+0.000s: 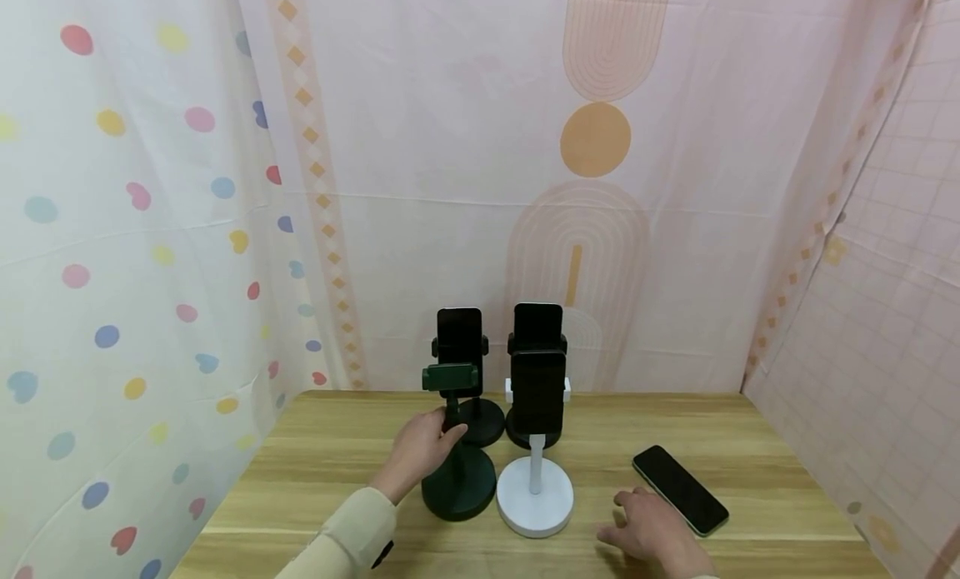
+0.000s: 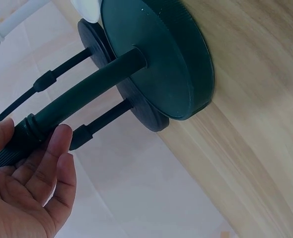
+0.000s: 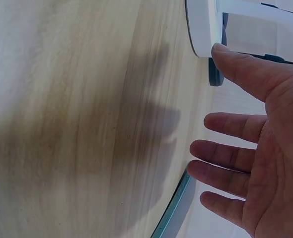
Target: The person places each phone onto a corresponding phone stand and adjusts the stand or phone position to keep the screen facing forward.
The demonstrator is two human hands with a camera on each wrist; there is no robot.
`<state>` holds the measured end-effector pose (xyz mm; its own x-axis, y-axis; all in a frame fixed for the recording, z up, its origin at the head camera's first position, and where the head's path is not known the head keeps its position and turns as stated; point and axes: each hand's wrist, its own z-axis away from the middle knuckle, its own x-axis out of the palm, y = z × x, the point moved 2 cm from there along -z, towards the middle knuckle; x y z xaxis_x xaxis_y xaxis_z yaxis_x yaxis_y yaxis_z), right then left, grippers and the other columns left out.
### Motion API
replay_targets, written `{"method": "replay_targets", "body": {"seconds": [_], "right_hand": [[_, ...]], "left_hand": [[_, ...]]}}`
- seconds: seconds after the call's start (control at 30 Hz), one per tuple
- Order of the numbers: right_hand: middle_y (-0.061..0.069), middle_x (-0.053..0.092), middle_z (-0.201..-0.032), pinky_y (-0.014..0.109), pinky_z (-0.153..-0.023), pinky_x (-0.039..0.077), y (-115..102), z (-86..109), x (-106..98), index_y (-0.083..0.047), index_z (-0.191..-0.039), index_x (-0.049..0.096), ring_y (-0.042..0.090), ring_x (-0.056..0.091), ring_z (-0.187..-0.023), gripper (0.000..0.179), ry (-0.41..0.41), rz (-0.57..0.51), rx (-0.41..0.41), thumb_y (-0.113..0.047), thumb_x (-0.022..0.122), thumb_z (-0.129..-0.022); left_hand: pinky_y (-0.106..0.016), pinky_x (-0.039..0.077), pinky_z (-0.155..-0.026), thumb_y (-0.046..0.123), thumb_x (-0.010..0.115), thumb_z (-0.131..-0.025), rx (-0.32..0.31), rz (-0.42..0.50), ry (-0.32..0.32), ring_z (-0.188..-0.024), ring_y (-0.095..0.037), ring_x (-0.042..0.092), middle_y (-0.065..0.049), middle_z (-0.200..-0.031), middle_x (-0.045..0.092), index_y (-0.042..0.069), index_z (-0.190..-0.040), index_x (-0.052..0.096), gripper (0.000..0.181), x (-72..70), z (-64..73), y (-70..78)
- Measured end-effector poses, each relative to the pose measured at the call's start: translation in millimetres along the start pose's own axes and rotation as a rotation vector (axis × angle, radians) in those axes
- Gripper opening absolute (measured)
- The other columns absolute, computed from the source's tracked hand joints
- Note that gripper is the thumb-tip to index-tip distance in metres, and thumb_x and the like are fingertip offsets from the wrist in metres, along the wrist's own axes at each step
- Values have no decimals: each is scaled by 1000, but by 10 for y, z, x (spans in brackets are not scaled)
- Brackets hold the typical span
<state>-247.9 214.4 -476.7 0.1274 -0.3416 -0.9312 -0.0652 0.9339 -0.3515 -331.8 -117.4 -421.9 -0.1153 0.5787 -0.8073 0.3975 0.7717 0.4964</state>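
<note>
My left hand (image 1: 422, 452) grips the upper stem of a dark green phone stand (image 1: 459, 489). In the left wrist view its thumb and curled fingers (image 2: 62, 136) surround the ribbed part of the stem, while the round base stands on the table. The green holder (image 1: 450, 376) on top has no phone in it. Over the table at the right, my right hand (image 1: 651, 527) holds nothing, its fingers spread and loosely bent in the right wrist view. Just beyond that hand lies a dark-screened smartphone (image 1: 681, 491) with a greenish edge, face up.
Between the hands stands a white phone stand (image 1: 535, 508) bearing a phone (image 1: 537, 393). Two black stands (image 1: 486, 425) behind also carry phones, the right one (image 1: 537, 319) partly hidden. Patterned curtains (image 1: 420, 146) rise beyond the wooden table (image 1: 622, 429) and along its sides.
</note>
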Motion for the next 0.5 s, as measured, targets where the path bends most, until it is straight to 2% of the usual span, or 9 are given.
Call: {"method": "replay_targets", "body": {"seconds": [0.23,0.5], "right_hand": [[16,65,-109,52,-87,49,37,6,-4,1,-114,68,34,62,-99,57,5,-4,-8,-43,80,-80],[21,64,-112,56,-86,49,88,43,-32,2,-115,67,39,62,-101,60,13,31,-1,-45,79,-81]], "left_hand": [[-38,51,-62,31,65,-98,-22,-23,-1,-70,-19,62,-1,-76,63,9,-88,63,24,7,12,-20],[-40,54,-65,33,65,-97,-12,-21,-1,-73,-21,65,-3,-79,67,7,-92,65,27,24,16,-45]]}}
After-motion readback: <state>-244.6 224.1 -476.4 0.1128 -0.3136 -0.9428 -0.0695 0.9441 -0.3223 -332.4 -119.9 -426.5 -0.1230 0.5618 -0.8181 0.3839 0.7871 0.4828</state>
